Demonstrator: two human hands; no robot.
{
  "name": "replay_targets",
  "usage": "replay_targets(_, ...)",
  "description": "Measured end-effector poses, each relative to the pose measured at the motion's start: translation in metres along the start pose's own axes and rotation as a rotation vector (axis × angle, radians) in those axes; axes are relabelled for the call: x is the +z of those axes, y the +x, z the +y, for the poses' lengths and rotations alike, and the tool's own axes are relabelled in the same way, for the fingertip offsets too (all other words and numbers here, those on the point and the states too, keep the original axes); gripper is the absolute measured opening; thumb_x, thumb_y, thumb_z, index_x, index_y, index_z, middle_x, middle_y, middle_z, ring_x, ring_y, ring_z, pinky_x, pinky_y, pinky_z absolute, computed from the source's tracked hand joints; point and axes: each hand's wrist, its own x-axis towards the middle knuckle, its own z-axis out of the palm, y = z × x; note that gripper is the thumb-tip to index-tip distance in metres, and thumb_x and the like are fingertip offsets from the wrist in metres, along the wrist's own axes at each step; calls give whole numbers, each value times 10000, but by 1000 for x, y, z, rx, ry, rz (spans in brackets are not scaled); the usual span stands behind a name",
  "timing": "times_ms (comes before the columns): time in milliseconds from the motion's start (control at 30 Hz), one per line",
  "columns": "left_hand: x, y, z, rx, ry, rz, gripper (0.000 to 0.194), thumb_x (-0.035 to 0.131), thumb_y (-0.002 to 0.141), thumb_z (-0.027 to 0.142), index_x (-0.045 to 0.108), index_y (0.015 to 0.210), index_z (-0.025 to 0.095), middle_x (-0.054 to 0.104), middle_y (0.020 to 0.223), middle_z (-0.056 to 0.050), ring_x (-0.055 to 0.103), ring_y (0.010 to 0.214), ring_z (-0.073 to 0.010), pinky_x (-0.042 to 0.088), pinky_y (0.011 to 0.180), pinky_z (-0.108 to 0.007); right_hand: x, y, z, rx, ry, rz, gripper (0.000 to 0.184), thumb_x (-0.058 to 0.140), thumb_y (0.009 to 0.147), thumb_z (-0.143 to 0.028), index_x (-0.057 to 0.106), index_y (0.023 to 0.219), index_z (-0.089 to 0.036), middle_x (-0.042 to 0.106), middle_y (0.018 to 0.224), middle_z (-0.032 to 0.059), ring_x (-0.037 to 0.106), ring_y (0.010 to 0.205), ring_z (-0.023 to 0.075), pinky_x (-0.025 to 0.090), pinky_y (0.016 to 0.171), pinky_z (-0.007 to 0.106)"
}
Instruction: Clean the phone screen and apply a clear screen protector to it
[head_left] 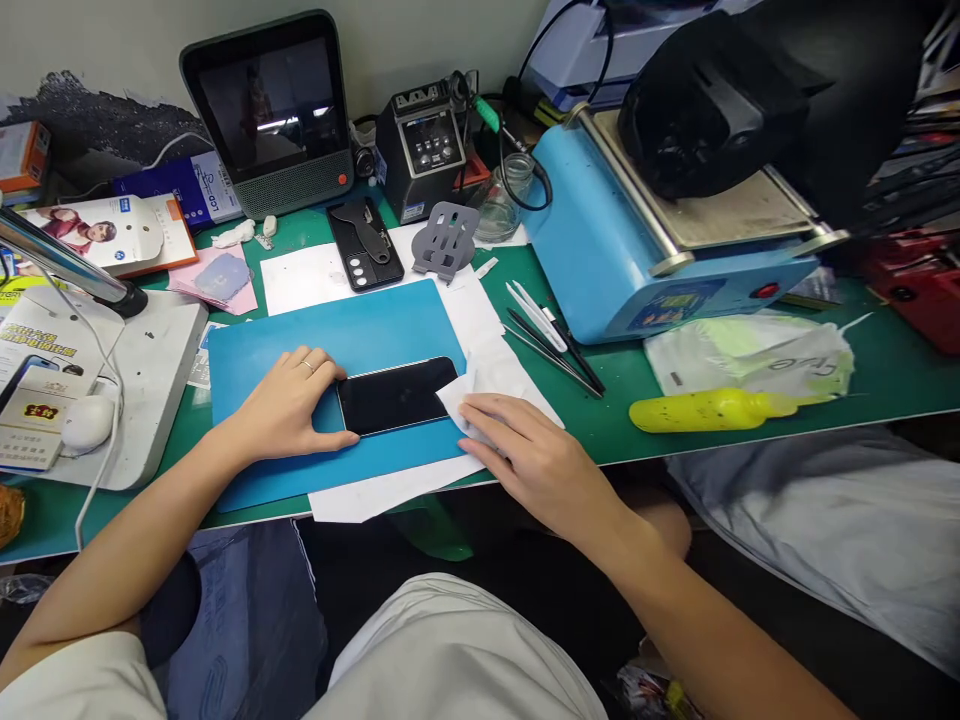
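A black phone (396, 394) lies screen-up on a blue mat (330, 340) near the table's front edge. My left hand (289, 405) rests on the mat and clasps the phone's left end between thumb and fingers; a ring sits on one finger. My right hand (525, 450) presses a white tissue (469, 395) down at the phone's right end, its fingers held flat and together on it.
White paper sheets (480, 320) lie under and right of the mat. Tweezers (555, 345), a yellow bottle (705, 408), a blue machine (637, 240), a black phone back cover (365, 245), a grey stand (448, 240), a soldering station (421, 150) and a small screen (270, 110) crowd the green table.
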Motion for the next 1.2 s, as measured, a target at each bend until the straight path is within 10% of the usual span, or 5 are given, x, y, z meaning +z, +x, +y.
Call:
replay_targets(300, -2, 0, 1, -9, -15, -3, 663, 678, 858, 730, 600, 1216, 177, 615, 1147, -124, 552, 1023, -319, 451, 915, -467, 5, -2, 1, 107, 51, 198, 343, 571, 1032, -199, 720, 1340, -223, 773, 1250, 122, 737, 1171, 283, 620, 1026, 463)
replay_targets(700, -1, -1, 0, -6, 10, -2, 658, 668, 872, 732, 585, 1217, 178, 612, 1153, -121, 557, 1044, -322, 448, 929, -465, 19, 27, 2, 32, -134, -96, 510, 519, 1078, -346, 539, 1502, -62, 572, 1547, 229, 548, 1452, 343, 512, 1163, 546)
replay_targets(1200, 5, -1, 0, 2, -11, 24, 671, 703, 844, 736, 589, 1193, 175, 622, 1151, -120, 551, 1040, -317, 435, 916, -445, 30, 22, -36, -174, -156, -113, 496, 523, 1071, -317, 582, 1458, -13, 625, 1494, 217, 581, 1424, 315, 517, 1172, 479)
